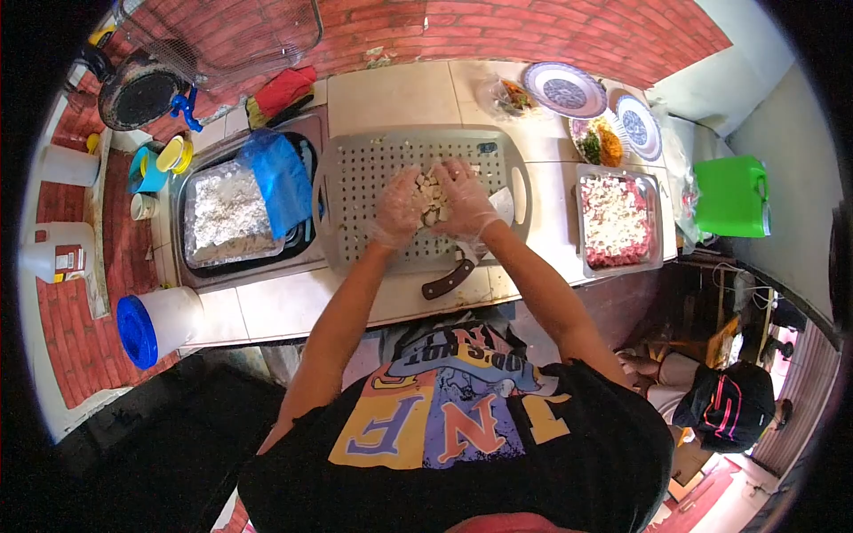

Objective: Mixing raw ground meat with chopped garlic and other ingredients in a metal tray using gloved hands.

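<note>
A heap of pale diced food cubes point(432, 200) lies on a grey perforated tray with handles point(360, 246). My left hand point(400, 208), in a clear plastic glove, cups the heap from the left. From the right, my right hand point(466, 200), gloved the same way, closes around it, so the cubes are gathered between both palms. A knife with a brown riveted handle point(448, 280) rests at the tray's near edge. Its broad blade point(503, 203) is partly hidden under my right wrist.
A tub of minced meat topped with pale cubes point(616, 220) stands right, below a plate of chopped vegetables point(603, 143). Left, the sink point(320, 126) holds a tray of white crumbly material point(223, 213) and a blue plastic bag point(276, 183). A green jerrycan point(730, 196) is far right. Another person point(680, 386) is lower right.
</note>
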### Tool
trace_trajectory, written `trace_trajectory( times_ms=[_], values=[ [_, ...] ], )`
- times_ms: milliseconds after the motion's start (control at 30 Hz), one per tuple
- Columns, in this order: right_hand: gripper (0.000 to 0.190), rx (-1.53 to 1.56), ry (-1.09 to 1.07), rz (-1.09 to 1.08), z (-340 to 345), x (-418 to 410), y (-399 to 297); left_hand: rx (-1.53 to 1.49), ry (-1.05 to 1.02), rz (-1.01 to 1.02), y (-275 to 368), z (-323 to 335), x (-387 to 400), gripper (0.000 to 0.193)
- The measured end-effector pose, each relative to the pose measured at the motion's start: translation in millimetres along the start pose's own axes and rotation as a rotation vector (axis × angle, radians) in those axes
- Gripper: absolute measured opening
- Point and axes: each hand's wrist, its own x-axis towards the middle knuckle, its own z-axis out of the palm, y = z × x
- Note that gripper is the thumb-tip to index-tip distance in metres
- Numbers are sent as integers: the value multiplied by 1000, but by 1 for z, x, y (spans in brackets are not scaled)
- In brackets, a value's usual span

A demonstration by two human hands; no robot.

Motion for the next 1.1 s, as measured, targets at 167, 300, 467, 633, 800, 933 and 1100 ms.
trace_trajectory(
  times_ms=[167,300,467,633,800,933,1100],
  values=[
    [109,-5,132,-199,35,10,15,-180,171,-65,29,21,0,47],
    [99,29,175,-230,42,16,16,-229,273,-41,23,34,4,39],
    [91,51,182,-288,25,17,-3,-768,373,-323,1,54,-8,37],
    [80,-8,170,-377,23,23,0,-766,331,-491,-14,53,-6,40],
    [60,-128,142,-462,44,32,13,-285,319,-441,1,48,-12,41],
    [49,-99,37,-444,53,38,15,-241,368,-376,15,38,-15,40],
    [40,-87,-68,-184,64,43,11,-200,353,-280,26,41,-12,38]
  ],
)
